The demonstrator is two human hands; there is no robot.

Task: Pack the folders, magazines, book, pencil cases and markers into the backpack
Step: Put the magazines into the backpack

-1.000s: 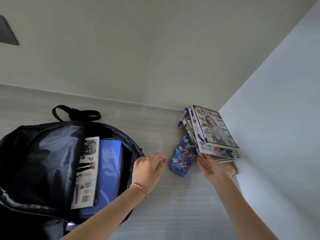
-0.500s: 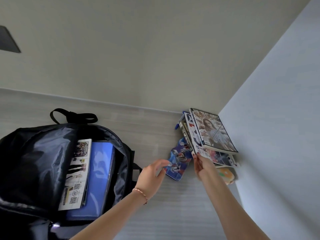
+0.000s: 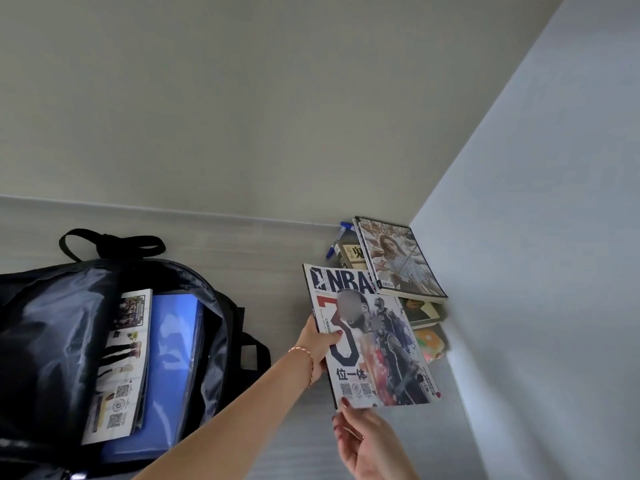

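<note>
Table (image 3: pixel 270 244) with backpack (image 3: pixel 52 341), magazines (image 3: pixel 398 265).

Bare arms; left hand (image 3: pixel 317 341) wears a thin wrist bracelet (image 3: pixel 304 355).
</note>
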